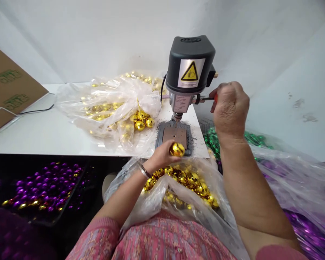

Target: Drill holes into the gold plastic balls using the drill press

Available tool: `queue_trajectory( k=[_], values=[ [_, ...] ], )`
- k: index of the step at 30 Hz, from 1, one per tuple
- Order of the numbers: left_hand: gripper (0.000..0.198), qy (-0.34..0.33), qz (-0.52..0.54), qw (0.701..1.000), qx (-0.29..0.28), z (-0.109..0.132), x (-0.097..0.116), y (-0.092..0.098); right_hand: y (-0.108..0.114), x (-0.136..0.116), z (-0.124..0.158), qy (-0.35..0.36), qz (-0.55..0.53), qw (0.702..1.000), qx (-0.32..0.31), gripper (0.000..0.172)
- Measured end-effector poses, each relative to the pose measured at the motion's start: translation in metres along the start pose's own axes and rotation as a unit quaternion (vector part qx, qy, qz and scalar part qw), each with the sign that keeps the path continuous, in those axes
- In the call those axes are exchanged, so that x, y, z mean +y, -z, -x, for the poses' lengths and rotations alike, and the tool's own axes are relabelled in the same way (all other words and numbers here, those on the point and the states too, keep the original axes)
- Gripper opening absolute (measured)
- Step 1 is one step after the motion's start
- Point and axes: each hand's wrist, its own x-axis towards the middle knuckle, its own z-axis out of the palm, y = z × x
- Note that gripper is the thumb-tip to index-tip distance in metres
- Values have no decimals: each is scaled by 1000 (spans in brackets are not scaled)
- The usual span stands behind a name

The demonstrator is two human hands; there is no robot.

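Between the fingers of my left hand [164, 155] is a shiny gold ball [177, 149], held at the front edge of the drill press base [159, 139]. My right hand [230, 104] is wrapped round the feed lever [206, 99] at the right of the small bench drill press [191, 65]; a bit of red shows at its grip. The drill's chuck [177, 116] stands above a brown plate [174, 135] with a hole in it. Dark shavings lie around the base. Below my left hand, an open plastic bag [162, 202] of gold balls [193, 178] rests at my lap.
On the white table [43, 144] lies another clear bag [108, 119] with gold balls. A cardboard box [13, 79] stands at the far left. Purple balls [46, 184] fill a dark bin below; green beads [212, 142] and bagged purple pieces [311, 231] are at the right.
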Motion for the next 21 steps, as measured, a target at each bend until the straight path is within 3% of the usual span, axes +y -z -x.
queue_trajectory(
  k=[2, 3, 5, 7, 9, 10, 14, 21],
  values=[
    [76, -43, -2, 998, -42, 21, -8, -9, 0, 1, 3, 4, -7, 1000, 4, 28],
    [73, -51, -4, 998, -32, 29, -13, -13, 0, 1, 4, 6, -8, 1000, 6, 27],
    [53, -44, -11, 998, 45, 38, -27, -19, 1, 0, 5, 5, -8, 1000, 9, 27],
    [31, -25, -23, 986, 162, 38, -41, -19, 1, -1, 5, 1, -3, 1000, 8, 27],
    [28, -11, -44, 965, 260, 31, -55, -15, 2, -3, 4, -1, 1, 1000, 4, 28],
    [29, -8, -54, 958, 283, 27, -60, -12, 2, -4, 3, -1, 3, 1000, 0, 28],
    [36, -9, -71, 965, 251, 14, -73, -5, 3, -8, 0, -5, 10, 1000, -5, 30],
    [43, 20, -96, 971, 220, 11, -72, -7, 2, -16, -26, -53, -11, 998, -25, 33]
  ],
)
